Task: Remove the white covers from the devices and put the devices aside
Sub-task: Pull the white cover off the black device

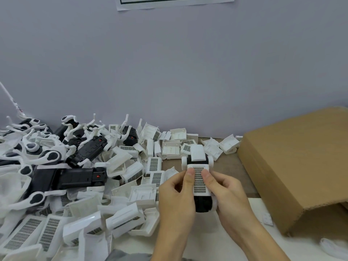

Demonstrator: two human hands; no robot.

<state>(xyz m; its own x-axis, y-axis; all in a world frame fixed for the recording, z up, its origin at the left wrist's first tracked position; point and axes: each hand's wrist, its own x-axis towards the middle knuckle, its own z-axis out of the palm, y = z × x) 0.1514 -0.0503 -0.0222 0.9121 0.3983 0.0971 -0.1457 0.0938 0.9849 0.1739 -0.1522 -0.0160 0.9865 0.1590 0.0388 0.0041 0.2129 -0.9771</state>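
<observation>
Head view: one device held above the counter near its middle, white cover not yet off. Left hand and right hand grasping it from either side, fingers curled round the body, both thumbs pressing the cover's grille. Step in hand, judged: cover removal. Next: slide or pry the cover free, then set the device aside. Left, across the counter: loose covers, too many to count; black stripped devices, at least four. Right edge: one cardboard box.
</observation>
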